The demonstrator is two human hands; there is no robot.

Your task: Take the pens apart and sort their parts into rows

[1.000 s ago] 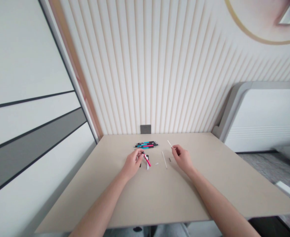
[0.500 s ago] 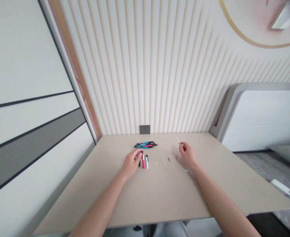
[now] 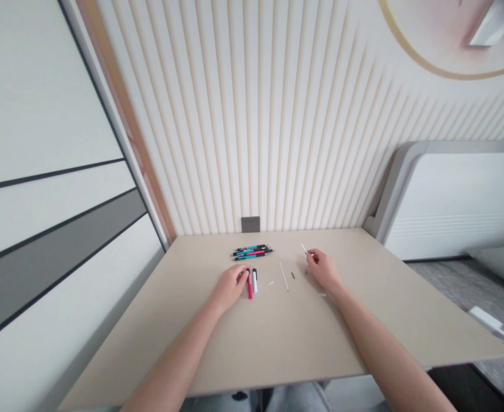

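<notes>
Slim white plastic rod [image 3: 304,248], pinched narrowly in the right hand [image 3: 323,271] over a matte beige tabletop [image 3: 303,326]; left hand [image 3: 230,288], fingers closed on the top of a glossy pink pen barrel [image 3: 249,289], just beside a white pen barrel [image 3: 255,281]; slender teal-and-black pens [image 3: 252,252], lying in a row beyond.

Free rm: desk [image 3: 273,343] at 6 o'clock of both hands, btwn arms.
Obstacles: pens [image 3: 252,252] at 12 o'clock of L hand [image 3: 230,288]; white rod [image 3: 283,276] at 9 o'clock of R hand [image 3: 324,271].
</notes>
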